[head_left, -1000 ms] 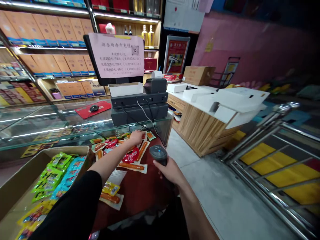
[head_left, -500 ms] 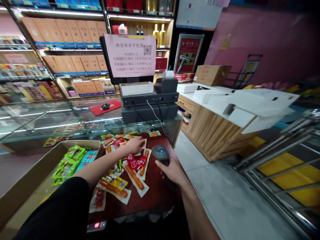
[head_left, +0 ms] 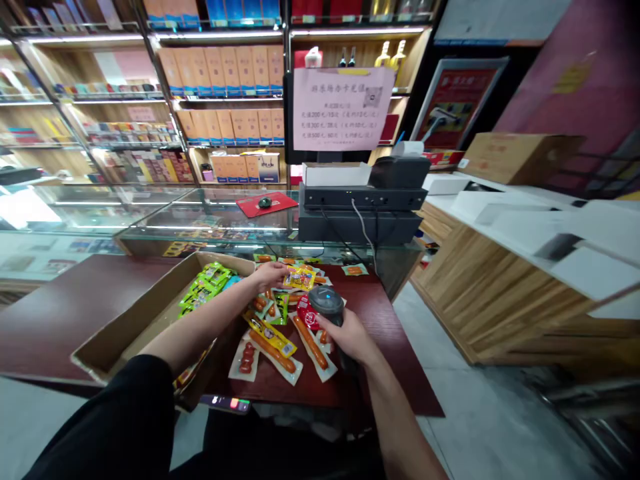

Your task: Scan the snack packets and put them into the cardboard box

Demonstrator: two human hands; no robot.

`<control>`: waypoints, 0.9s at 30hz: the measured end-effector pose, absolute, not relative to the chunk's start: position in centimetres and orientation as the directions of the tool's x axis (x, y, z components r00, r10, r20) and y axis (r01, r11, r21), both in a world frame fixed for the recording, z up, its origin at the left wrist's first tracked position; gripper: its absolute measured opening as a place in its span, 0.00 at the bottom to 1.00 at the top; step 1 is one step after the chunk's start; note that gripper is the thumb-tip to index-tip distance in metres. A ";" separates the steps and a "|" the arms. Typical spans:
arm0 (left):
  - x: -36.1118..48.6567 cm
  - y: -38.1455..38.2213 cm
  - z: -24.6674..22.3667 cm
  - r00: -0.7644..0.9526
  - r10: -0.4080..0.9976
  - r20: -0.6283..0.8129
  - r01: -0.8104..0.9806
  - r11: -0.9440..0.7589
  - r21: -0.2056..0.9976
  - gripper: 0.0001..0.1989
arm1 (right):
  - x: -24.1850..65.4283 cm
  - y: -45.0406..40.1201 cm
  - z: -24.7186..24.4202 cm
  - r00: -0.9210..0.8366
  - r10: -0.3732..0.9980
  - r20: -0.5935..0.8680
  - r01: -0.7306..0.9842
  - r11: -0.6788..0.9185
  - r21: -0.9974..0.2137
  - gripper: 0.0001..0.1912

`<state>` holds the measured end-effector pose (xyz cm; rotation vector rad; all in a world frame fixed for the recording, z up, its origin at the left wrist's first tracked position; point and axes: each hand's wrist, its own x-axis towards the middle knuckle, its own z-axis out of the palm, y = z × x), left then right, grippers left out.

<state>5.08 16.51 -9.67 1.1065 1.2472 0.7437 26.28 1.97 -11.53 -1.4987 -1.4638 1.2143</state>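
Note:
My left hand point(head_left: 271, 276) is closed on the edge of a yellow snack packet point(head_left: 299, 277), held over the pile at the back of the dark red table point(head_left: 390, 347). Wrapped round the handle of a black barcode scanner point(head_left: 327, 303) is my right hand point(head_left: 350, 333); a blue light shows on the scanner's top. Beneath it lies a red packet point(head_left: 307, 312), partly covered. Packaged sausages point(head_left: 313, 343) are scattered between my hands, with a long yellow packet point(head_left: 273, 333) on top of one. My left forearm crosses a cardboard box point(head_left: 135, 327) holding green packets point(head_left: 207, 285).
A phone point(head_left: 226, 403) with its screen lit lies at the table's near edge. Behind the table stand a glass display counter point(head_left: 215, 230) and a till point(head_left: 360, 223) with trailing cables. To the right is a wooden cabinet point(head_left: 505, 293) with white boxes on top.
My left hand has picked up the yellow packet from the pile. The scanner has moved over the red packet. The view has swung left, showing more shelves and the table's left part.

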 end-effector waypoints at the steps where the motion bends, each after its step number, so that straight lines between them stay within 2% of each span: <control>1: 4.3 16.0 -9.5 0.233 0.894 -0.382 0.050 0.382 0.923 0.08 | 25.7 2.0 -11.4 -0.095 0.983 -0.159 0.324 -0.120 -0.938 0.18; 3: 3.0 15.0 -9.2 0.284 0.873 -0.396 -0.048 0.426 0.903 0.10 | 24.6 2.0 -11.1 -0.118 0.979 -0.168 0.332 -0.120 -0.936 0.17; 7: 1.3 13.7 -9.2 0.281 0.900 -0.332 -0.130 0.379 0.916 0.17 | 22.9 1.8 -10.5 -0.160 0.979 -0.129 0.343 -0.068 -0.937 0.15; 12: 1.0 13.4 -9.3 0.200 0.947 -0.251 -0.008 0.257 0.966 0.25 | 22.2 1.4 -10.4 -0.177 0.979 -0.105 0.328 -0.042 -0.944 0.16; 21: 1.0 12.6 -9.6 0.283 0.908 -0.308 0.166 0.270 0.949 0.23 | 22.4 1.1 -9.8 -0.127 0.988 -0.084 0.425 -0.023 -0.905 0.16; 27: 0.6 13.3 -9.9 0.320 0.894 -0.314 0.086 0.302 0.949 0.24 | 22.8 1.5 -10.0 -0.139 0.987 -0.085 0.406 -0.021 -0.914 0.19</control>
